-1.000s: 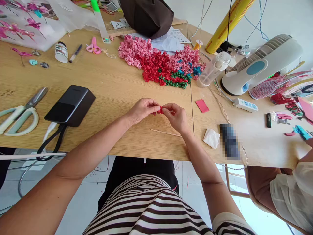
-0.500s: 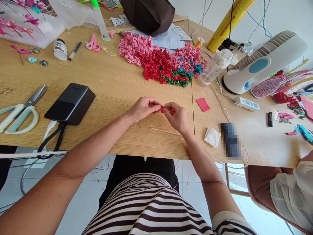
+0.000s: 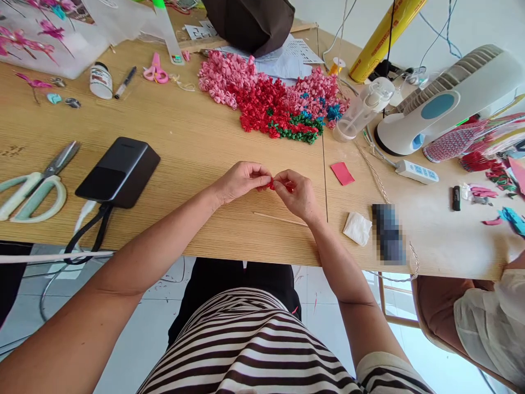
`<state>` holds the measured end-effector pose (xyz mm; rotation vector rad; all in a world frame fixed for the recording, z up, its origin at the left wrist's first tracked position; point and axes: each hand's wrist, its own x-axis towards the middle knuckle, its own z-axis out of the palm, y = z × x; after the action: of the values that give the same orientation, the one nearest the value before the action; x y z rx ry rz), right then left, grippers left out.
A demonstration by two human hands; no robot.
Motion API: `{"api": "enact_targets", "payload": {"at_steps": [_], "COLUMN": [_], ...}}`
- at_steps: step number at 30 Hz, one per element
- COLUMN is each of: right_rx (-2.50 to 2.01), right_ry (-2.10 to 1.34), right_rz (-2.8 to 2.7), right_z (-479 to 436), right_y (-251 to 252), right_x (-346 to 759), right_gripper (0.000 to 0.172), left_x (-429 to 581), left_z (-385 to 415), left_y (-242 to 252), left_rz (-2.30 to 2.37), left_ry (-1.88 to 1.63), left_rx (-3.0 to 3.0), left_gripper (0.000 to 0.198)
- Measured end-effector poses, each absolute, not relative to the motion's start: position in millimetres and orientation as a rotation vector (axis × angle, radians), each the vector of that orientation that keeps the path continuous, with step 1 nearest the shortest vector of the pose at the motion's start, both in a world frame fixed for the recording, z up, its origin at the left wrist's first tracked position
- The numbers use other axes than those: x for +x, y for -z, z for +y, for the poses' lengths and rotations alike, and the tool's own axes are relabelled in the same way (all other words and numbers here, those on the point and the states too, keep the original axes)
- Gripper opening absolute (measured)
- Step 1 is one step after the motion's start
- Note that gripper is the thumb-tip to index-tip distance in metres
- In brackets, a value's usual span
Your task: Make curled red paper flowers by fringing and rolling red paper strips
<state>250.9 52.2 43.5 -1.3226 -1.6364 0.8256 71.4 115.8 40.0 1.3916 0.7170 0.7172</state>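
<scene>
My left hand (image 3: 240,180) and my right hand (image 3: 299,194) meet just above the wooden table (image 3: 192,148), fingertips pinched together. Between them is a small red paper piece (image 3: 270,185), mostly hidden by the fingers. Both hands grip it. A thin wooden stick (image 3: 279,219) lies on the table just below my right hand. A heap of curled paper flowers (image 3: 270,104) in pink, red, green and blue lies farther back.
A black power bank (image 3: 118,172) with a cable and large scissors (image 3: 33,183) lie to the left. A red paper square (image 3: 341,173), a white tissue (image 3: 356,228), a remote (image 3: 416,171) and a white fan (image 3: 443,104) are on the right. Another person (image 3: 484,323) sits at the right edge.
My hands stay pinched together on the red piece, with only slight finger movement. The view has shifted a little.
</scene>
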Motion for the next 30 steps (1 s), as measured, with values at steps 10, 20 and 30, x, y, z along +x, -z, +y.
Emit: {"api": "enact_targets", "payload": {"at_steps": [10,20,30], "right_rx": [-1.346,-1.36,-1.287], "right_ry": [-0.858,-0.83,-0.867], "right_rz": [-1.614,-1.65,-1.693], "right_z": [53.5,54.8,56.0], "right_y": [-42.4,-40.7,-40.5], "right_x": [252.5,256.9,258.8], "right_gripper": [0.02,0.019,0.033], "left_x": [68.4,68.5,67.9], "left_z": [117.7,121.3,120.3], "left_y": [-40.3,-33.4,-31.6], "left_rz": [0.72,0.718,0.705], "left_ry": [-0.679,-0.642,-0.593], "left_rx": [1.424,1.473,1.416], "left_gripper": [0.038,0.039,0.042]}}
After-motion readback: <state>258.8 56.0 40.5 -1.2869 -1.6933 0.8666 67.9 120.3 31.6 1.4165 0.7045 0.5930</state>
